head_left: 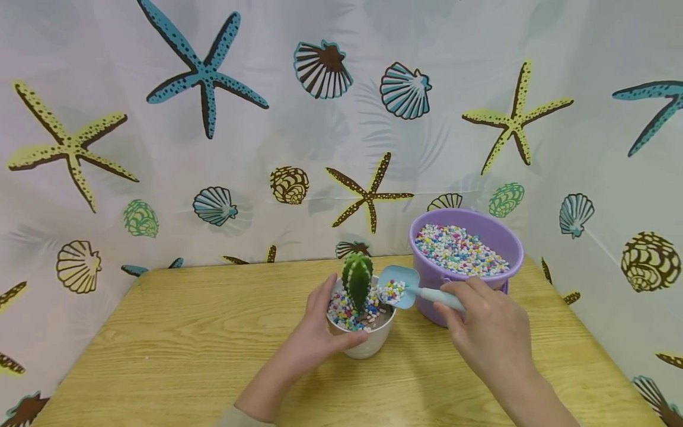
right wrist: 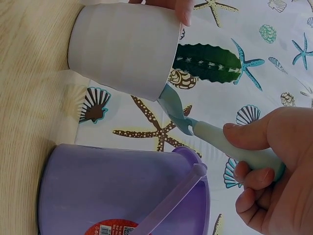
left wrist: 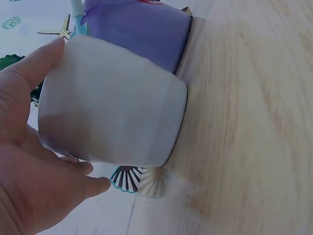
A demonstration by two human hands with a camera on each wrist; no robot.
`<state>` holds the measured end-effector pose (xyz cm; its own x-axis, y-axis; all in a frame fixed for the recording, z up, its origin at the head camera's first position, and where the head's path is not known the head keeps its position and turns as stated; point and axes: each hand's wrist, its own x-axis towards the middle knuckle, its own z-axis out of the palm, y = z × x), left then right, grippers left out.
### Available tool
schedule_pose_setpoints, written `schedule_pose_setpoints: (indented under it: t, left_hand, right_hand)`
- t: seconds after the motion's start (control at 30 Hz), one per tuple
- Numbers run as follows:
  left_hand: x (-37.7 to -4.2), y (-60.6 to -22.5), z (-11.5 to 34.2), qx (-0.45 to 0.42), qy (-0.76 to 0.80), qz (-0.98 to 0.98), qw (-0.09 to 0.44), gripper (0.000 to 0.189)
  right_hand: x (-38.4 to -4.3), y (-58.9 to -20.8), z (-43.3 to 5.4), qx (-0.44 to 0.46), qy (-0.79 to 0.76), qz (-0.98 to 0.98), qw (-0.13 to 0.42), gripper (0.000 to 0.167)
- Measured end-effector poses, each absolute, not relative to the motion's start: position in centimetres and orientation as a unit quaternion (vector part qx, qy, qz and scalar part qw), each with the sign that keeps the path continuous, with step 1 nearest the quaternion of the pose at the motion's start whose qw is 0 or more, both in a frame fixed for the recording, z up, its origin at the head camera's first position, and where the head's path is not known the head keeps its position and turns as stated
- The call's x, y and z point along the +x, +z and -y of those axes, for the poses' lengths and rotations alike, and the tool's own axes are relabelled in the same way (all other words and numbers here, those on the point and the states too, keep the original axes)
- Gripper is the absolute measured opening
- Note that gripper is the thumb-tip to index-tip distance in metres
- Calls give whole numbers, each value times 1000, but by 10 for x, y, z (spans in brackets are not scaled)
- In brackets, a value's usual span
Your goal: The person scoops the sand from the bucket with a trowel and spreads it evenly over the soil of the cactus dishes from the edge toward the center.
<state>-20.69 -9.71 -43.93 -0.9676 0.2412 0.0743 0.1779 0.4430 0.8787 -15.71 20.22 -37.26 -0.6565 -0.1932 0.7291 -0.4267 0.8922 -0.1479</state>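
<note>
A small cactus (head_left: 357,281) stands upright in a white flowerpot (head_left: 369,347) on the table. Colourful pebbles (head_left: 344,314) cover part of the brown surface around it; a bare patch shows at the right. My left hand (head_left: 316,333) grips the pot from its left side, thumb toward the front. My right hand (head_left: 493,326) holds a light-blue toy shovel (right wrist: 220,139) by its handle. The shovel's blade, with pebbles on it, tilts over the pot's right rim. In the right wrist view the blade's tip meets the rim.
Right behind the pot stands a purple bucket (head_left: 427,302) holding many colourful pebbles (head_left: 459,249); its handle (right wrist: 171,203) hangs down outside. The wooden table (head_left: 203,344) ends at a curtain (head_left: 256,130) printed with starfish and shells.
</note>
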Motion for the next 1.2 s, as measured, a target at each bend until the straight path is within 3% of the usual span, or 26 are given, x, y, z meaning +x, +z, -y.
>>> schedule_pose_setpoints:
  t: [0.2, 0.5, 0.9, 1.2]
  left_hand:
    - [-207, -439, 97, 126, 523, -842, 31, 129]
    - [-204, -441, 84, 102, 517, -850, -15, 129]
    - [-206, -438, 100, 117, 542, -831, 42, 128]
    - [-205, -440, 92, 109, 516, -849, 16, 132]
  right_hand:
    - [-156, -372, -201, 173, 153, 896, 380, 33]
    - [-157, -374, -201, 183, 145, 890, 392, 34]
    - [-158, -376, -199, 203, 139, 875, 417, 35]
    - [-159, -377, -198, 205, 133, 873, 422, 37]
